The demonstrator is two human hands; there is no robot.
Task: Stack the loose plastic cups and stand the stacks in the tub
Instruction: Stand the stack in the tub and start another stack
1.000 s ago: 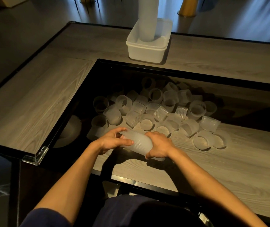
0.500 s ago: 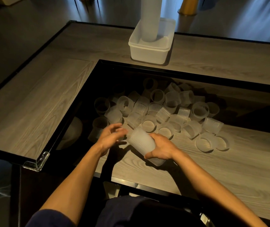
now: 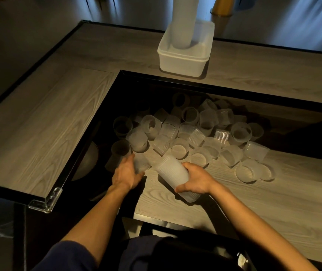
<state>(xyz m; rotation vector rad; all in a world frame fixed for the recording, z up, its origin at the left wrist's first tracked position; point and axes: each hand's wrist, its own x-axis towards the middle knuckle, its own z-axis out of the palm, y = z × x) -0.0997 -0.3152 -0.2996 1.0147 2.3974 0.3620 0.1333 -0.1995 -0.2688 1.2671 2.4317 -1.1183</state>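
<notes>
1. The right hand (image 3: 197,179) has its fingers (image 3: 181,189) and thumb wrapped round a short stack (image 3: 172,176) of ribbed, frosted translucent plastic cups. The stack is tilted, near end low over the grey wood-grain desk (image 3: 263,202) and far end pointing at the pile. I judge that this angle keeps one end facing the place the next cup comes from.
2. The left hand (image 3: 126,173) reaches to the near left edge of the pile. Its fingers curl round a single cup (image 3: 141,164) of the same frosted plastic, seemingly gripping it, though blur softens the contact.
3. The many other loose cups (image 3: 195,133) lie on their sides or upright in the sunken part of the desk, just beyond both hands, so each one is a short reach away.
4. The white rectangular plastic tub (image 3: 183,59) sits on the raised far ledge, well apart from the hands. A tall stack (image 3: 184,22) of white cups stands upright in it, against its left side, leaving room beside it.
5. A second ago both hands clasped the short stack, which lay nearly level. Half a second ago the left hand had let go and hung open toward the pile. Now it is down on the single cup, and the short stack is tipped more steeply in the right hand alone.
</notes>
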